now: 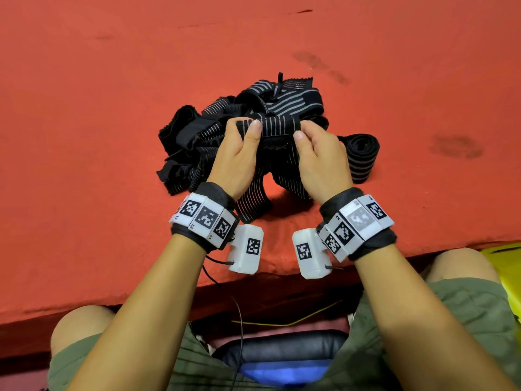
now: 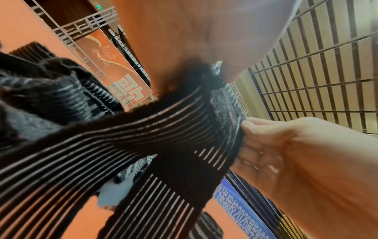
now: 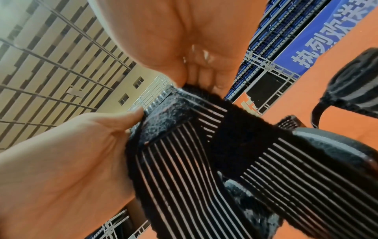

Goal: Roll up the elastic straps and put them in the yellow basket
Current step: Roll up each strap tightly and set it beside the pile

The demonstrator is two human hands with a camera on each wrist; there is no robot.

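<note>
A black elastic strap (image 1: 277,125) with thin grey stripes is held up between both hands over a tangled pile of the same straps (image 1: 197,142) on the red surface. My left hand (image 1: 245,124) pinches its left edge, thumb on top. At the right edge my right hand (image 1: 303,129) pinches it too. The strap's fuzzy fastener end (image 3: 163,119) is folded over at the top, and its long tail (image 1: 251,201) hangs toward me. The left wrist view shows the strap (image 2: 143,129) stretched across. Only a corner of the yellow basket (image 1: 507,266) shows at the right edge.
One rolled strap (image 1: 362,156) lies on the red surface just right of my right hand, also in the right wrist view as the rolled strap (image 3: 358,84). The red surface's near edge (image 1: 141,303) runs above my knees. Dark stains (image 1: 454,146) mark it at right.
</note>
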